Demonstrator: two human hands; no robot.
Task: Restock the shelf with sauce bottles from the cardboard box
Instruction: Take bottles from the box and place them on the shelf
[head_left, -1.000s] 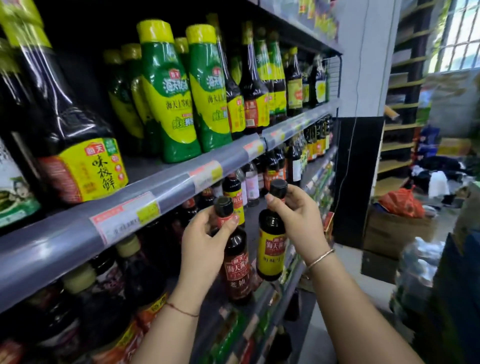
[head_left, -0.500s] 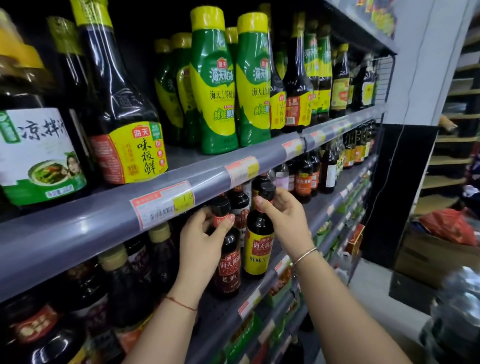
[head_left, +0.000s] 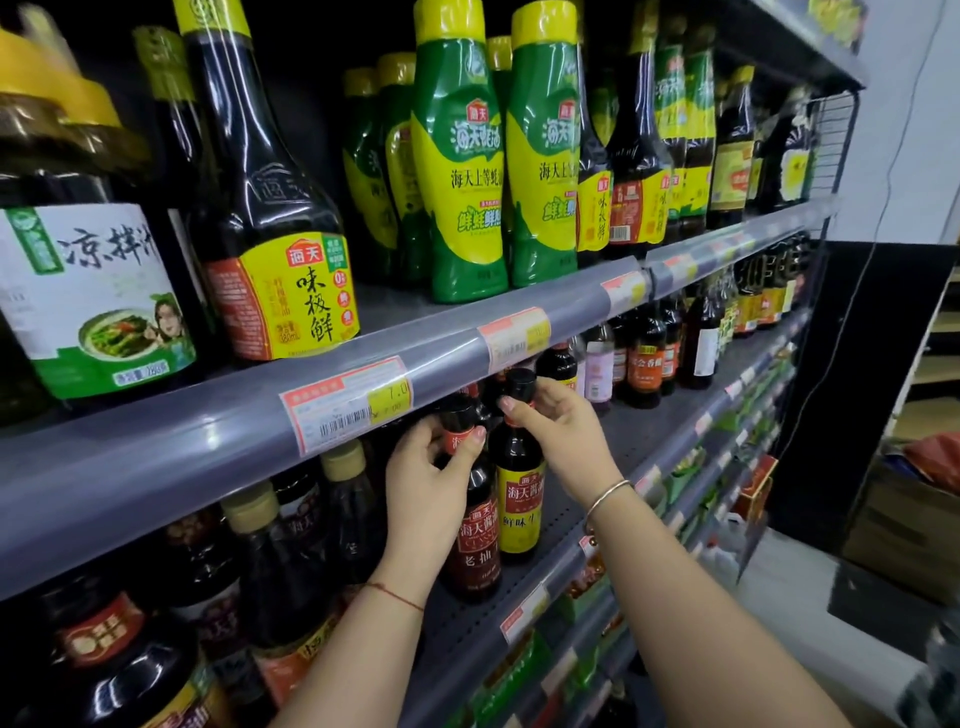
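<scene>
Two dark sauce bottles stand side by side on the middle shelf (head_left: 649, 441). My left hand (head_left: 431, 483) grips the neck of the red-labelled bottle (head_left: 478, 545). The yellow-labelled bottle (head_left: 519, 504) is held at its black cap and neck by my right hand (head_left: 556, 436). Both bottles are upright, and their bases seem to touch the grey shelf board just behind its front rail. A cardboard box (head_left: 904, 530) sits on the floor at the far right, partly cut off.
The upper shelf rail (head_left: 208, 447) hangs just above the bottle caps. More dark bottles (head_left: 644, 358) stand behind and to the right. Larger bottles (head_left: 291, 561) crowd the left. Green squeeze bottles (head_left: 457, 171) fill the shelf above.
Both hands have carried the two bottles inward and down onto the middle shelf, under the upper rail. My view has moved closer to the shelf.
</scene>
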